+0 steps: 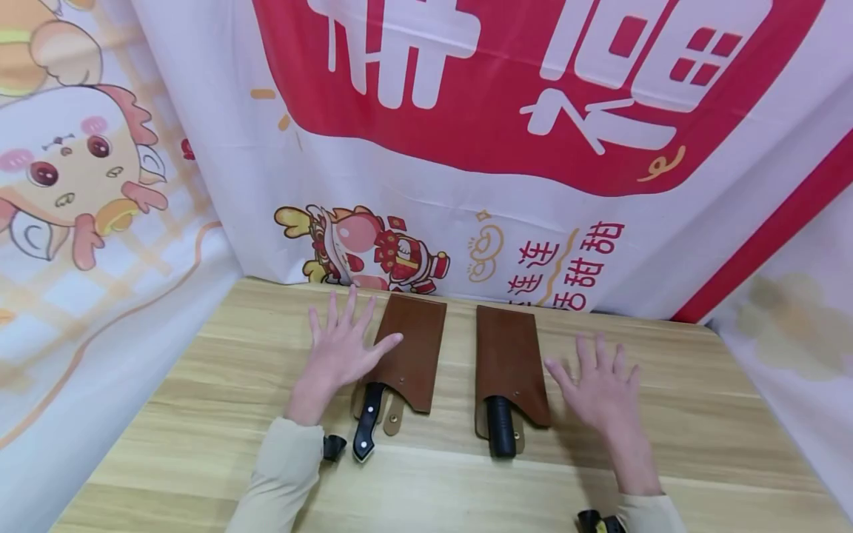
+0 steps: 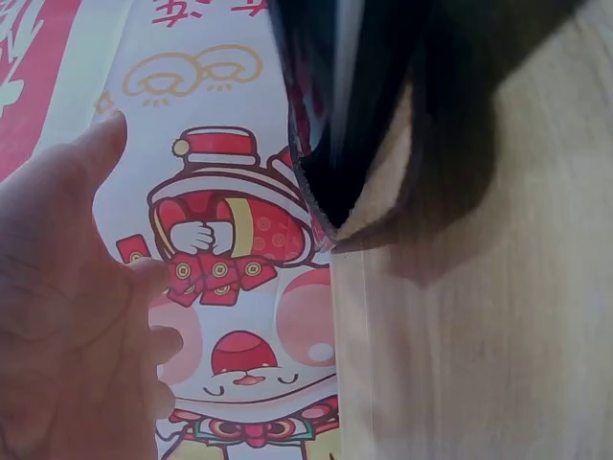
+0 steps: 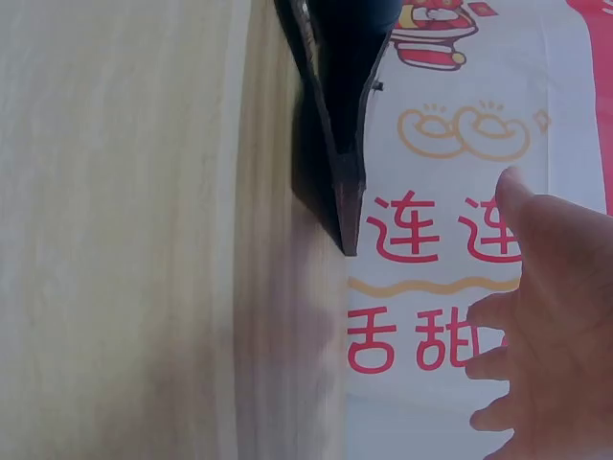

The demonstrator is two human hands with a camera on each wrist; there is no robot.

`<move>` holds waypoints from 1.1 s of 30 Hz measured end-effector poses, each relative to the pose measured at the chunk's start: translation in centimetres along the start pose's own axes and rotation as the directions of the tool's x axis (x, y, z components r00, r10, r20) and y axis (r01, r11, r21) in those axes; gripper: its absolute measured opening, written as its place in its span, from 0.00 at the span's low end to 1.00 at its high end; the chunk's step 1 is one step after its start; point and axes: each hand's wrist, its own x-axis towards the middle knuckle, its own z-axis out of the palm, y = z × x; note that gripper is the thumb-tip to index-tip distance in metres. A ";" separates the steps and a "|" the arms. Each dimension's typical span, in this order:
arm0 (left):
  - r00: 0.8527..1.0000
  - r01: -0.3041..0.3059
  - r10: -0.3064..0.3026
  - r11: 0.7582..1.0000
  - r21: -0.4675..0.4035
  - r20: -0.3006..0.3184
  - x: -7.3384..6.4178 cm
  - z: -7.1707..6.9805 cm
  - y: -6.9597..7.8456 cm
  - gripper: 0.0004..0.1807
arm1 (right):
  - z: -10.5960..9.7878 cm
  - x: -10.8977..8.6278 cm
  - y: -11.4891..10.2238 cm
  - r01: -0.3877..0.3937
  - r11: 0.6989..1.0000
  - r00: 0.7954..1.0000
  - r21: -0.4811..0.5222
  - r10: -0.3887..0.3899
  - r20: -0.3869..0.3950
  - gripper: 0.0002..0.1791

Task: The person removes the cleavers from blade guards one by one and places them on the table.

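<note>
While left grip (image 1: 342,354) and right grip (image 1: 602,389) spread wide, empty, brown-sheathed knives (image 1: 509,363) lie between, cloth (image 1: 426,185) reading "连连"

Printed cloth (image 1: 460,152) behind pale wooden table (image 1: 433,485)

Two brown sheaths, each with a knife handle sticking out, lie flat on the wooden tabletop (image 1: 426,488), side by side with a gap between. Left sheath (image 1: 415,344): blocky, slanted lower edge, small metal rivet, slightly angled, handle end toward the left. Its black handle (image 1: 369,422) has silver rivets and a metal-tipped butt; tan snap strap (image 1: 394,416) lies undone beside it. Right sheath (image 1: 509,352): same shape, near straight. Its black handle (image 1: 501,429) is plain, ribbed, rounded, and partly covers another strap (image 1: 519,438). Both handles point to the near side; blades hidden inside.
</note>
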 end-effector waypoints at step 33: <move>0.983 0.181 -0.184 0.927 -0.328 0.021 0.3 -0.3 -0.2 0.38 | -1.2 -0.8 -3.3 0.029 0.987 0.988 0.156 -0.004 -0.155 0.41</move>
